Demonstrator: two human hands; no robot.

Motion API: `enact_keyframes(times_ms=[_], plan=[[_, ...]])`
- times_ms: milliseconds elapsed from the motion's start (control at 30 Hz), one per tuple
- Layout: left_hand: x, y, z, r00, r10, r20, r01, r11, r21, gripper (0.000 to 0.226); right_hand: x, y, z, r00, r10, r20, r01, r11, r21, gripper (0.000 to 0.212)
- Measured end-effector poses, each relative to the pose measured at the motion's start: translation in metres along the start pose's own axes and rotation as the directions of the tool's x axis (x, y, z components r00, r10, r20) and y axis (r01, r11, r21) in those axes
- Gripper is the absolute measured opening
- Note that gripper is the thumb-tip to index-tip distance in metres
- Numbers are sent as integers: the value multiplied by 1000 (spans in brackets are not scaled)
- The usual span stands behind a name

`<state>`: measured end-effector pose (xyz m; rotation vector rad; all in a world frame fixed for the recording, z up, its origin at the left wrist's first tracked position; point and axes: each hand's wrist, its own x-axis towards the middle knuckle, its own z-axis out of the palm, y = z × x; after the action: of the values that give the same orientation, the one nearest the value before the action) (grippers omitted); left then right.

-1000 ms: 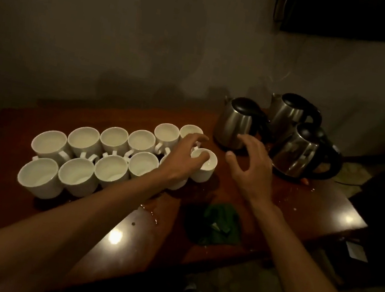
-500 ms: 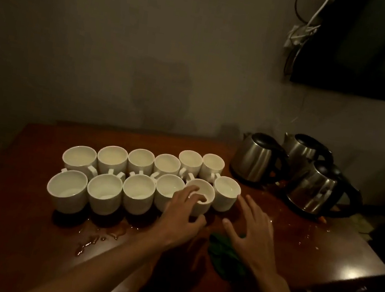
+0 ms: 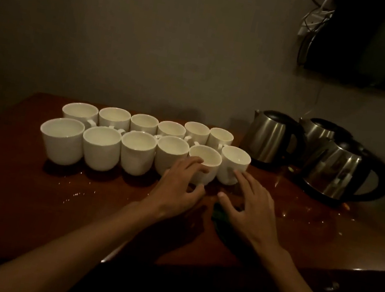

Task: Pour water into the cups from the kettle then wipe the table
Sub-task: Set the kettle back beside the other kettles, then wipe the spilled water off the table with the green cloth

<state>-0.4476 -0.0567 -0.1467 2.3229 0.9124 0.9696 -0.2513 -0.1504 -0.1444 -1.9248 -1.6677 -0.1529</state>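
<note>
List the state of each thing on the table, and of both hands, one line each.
Left hand: curled round fifth front cup.
Right hand: open, fingers spread.
Cups: twelve, upright, two rows of six.
Fifth front cup: upright, in the left grip.
Kettles: three, upright, lids closed.
Table: wet, scattered drops.
Green cloth: lying on table, partly under right hand.

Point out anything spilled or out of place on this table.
Spilled water: droplets glisten on the table in front of the cups, and more wet spots lie near the front kettle.
</note>
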Motion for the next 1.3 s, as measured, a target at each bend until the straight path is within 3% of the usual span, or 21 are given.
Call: enact_keyframes(times_ms=[267,533,900,1300], plan=[[-57,3,-7,998,-45,-35,50,984,170,34,-49,11,-1,990,46,136,-24,987,-159,69],[-87,-1,-17,994,-111,-18,111,956,273,34,-53,6,5,983,108,146,-82,981,-174,65],[-95,-18,-44,990,-126,-61,138,949,284,29,-34,-6,0,984,111,139,-102,992,-71,5],[-69,2,-12,998,-65,-21,68,961,268,25,-37,-4,6,988,131,83,-126,990,-66,17]])
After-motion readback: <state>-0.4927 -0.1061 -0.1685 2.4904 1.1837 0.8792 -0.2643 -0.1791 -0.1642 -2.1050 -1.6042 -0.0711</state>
